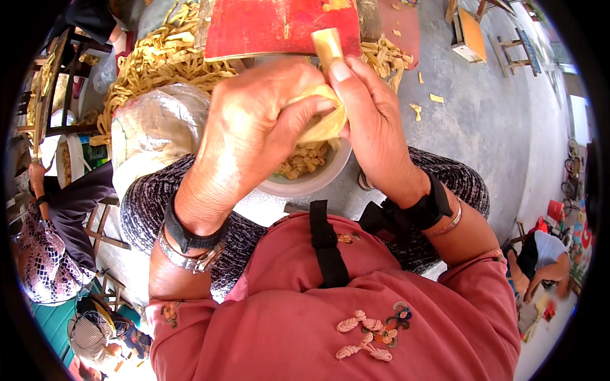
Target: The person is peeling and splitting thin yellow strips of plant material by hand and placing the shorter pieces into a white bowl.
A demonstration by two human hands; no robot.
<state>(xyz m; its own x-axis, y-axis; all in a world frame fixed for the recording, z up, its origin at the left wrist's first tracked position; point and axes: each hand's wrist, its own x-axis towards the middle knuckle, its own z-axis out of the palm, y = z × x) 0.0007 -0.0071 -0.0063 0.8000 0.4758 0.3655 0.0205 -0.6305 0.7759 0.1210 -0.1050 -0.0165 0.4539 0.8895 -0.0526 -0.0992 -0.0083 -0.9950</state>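
Observation:
A pale yellow, flat, bendy strip (326, 44) of what looks like a dried vegetable is in both hands, above a white bowl (295, 188). My left hand (254, 114) is closed, thumb and fingers pinching the strip's lower, folded part. My right hand (375, 111) grips it higher, the thumb pressed on it, and its end sticks up past the thumb. Below the hands, small curled yellow pieces (304, 162) lie in the bowl. The hands hide part of the bowl and the strip's middle.
Ahead stands a worn red board (279, 28). A heap of long yellow strips (159, 60) lies left of it, beside a translucent plastic sack (159, 117). More strips (384, 57) lie to its right. Other people (54, 241) sit at the left; an orange-topped wooden stool (470, 37) stands far right.

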